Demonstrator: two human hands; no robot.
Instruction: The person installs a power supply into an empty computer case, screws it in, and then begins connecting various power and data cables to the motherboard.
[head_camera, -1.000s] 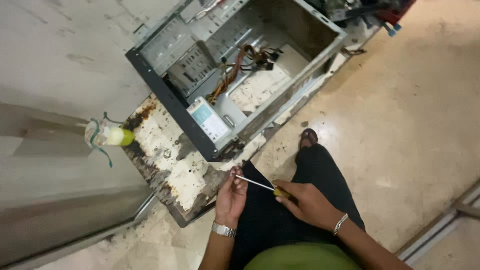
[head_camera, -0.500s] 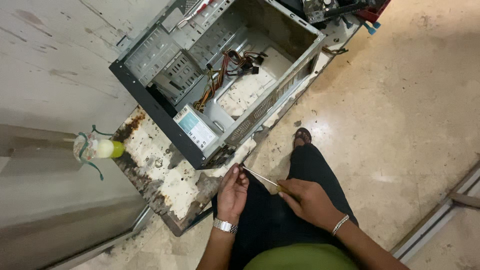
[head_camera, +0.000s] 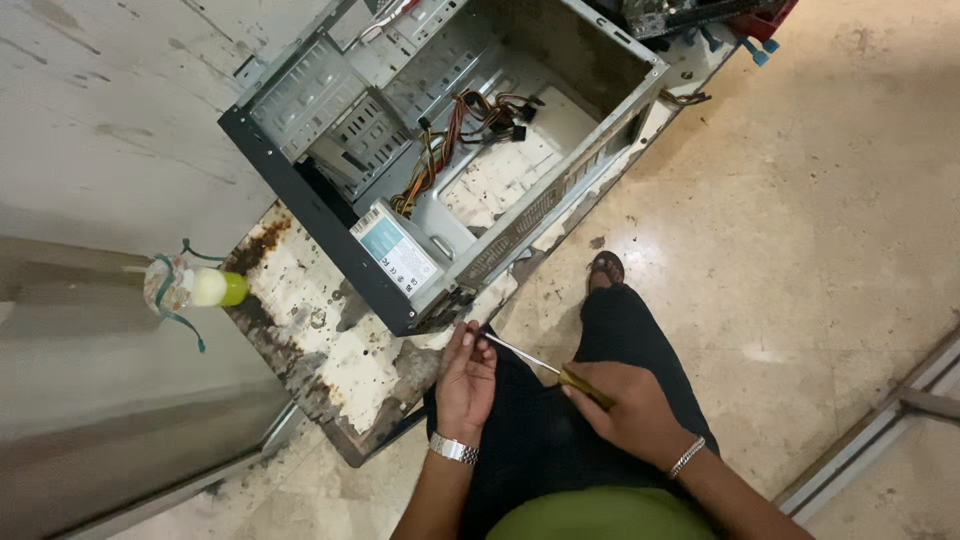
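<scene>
An open metal computer case (head_camera: 330, 100) lies on its side on a rusty white table (head_camera: 330, 350). Inside it are a power supply (head_camera: 402, 252) with a pale label and a bundle of orange and yellow cables (head_camera: 470, 115). My right hand (head_camera: 625, 405) grips a screwdriver (head_camera: 545, 367) by its yellow handle, with the metal shaft pointing left toward the case's near corner. My left hand (head_camera: 465, 380) is at the shaft's tip, fingers pinched around it, just below the case's lower corner. A metal watch sits on my left wrist and a bracelet on my right.
A bottle with a pale green cap (head_camera: 195, 288) and a teal cord hangs at the left of the table. Circuit boards and red and blue parts (head_camera: 700, 15) lie at the top right. My dark-trousered leg and sandalled foot (head_camera: 605, 270) rest on the stone floor. A metal rail (head_camera: 880, 420) crosses the lower right.
The view has shifted, so the case sits further right and lower in the picture. My hands stay together on the screwdriver near the case's lower corner, tip held by the left fingers.
</scene>
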